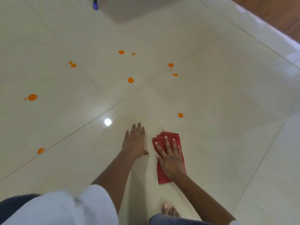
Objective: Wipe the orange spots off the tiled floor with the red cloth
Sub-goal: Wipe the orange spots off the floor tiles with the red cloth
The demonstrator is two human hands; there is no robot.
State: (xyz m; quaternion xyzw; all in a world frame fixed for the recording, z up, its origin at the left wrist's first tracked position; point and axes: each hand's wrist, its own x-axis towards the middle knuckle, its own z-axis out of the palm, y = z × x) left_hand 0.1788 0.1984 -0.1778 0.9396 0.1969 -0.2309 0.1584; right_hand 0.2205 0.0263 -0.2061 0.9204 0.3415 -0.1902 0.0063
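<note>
A folded red cloth (pixel 176 138) lies flat on the cream tiled floor (pixel 227 111), low in the middle of the head view. My right hand (pixel 170 158) presses on it with straight, spread fingers. Just left of the cloth, my left hand (pixel 134 142) rests flat on the bare tile, fingers straight. Several orange spots dot the floor ahead. The nearest spot (pixel 180 115) lies just beyond the cloth to the right. Others sit further off, such as a spot (pixel 130 80) in the middle, a large one (pixel 32 97) at the far left and one (pixel 40 150) at the near left.
My bare toes (pixel 169 210) show at the bottom, between my knees. A wooden surface (pixel 276 15) with a white skirting runs along the top right. A dark blue-tipped object (pixel 95 4) stands at the top edge. A bright light reflection (pixel 107 122) glares left of my hands.
</note>
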